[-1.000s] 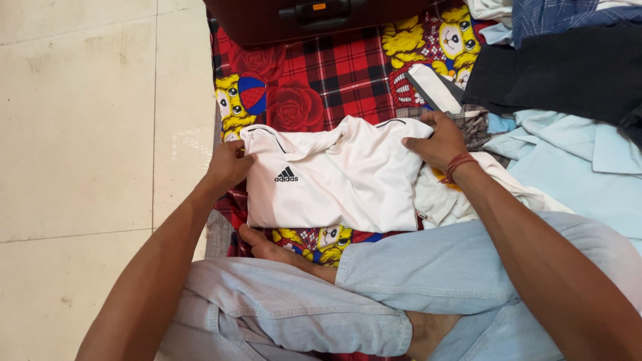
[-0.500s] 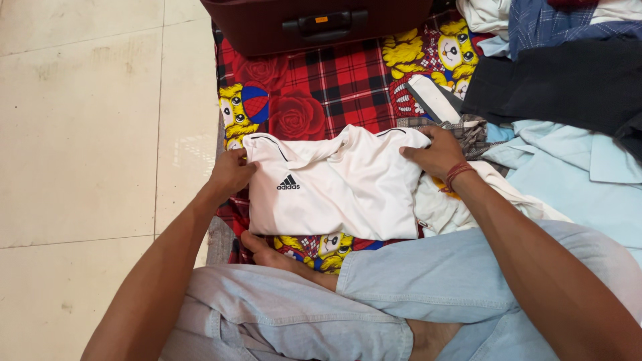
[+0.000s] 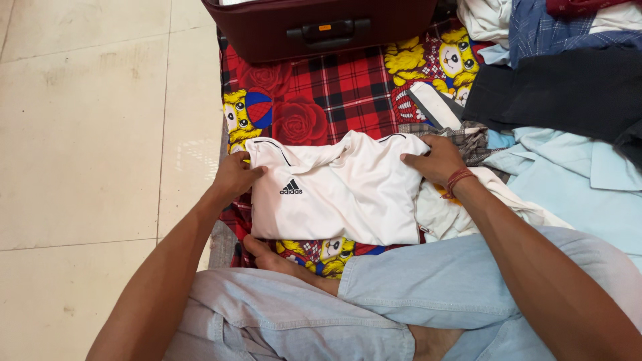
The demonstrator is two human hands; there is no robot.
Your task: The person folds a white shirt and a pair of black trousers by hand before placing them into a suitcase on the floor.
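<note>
A folded white sports shirt lies on a red checked blanket before a maroon suitcase. The left hand pinches its left edge; the right hand grips its right shoulder, fingers closed on the cloth.

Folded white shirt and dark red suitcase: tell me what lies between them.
In the head view, only the red checked blanket, printed with roses and yellow cartoon bears, lies between the folded white shirt and the dark red suitcase; no other thing sits there.

White shirt folded flat, blanket.
</note>
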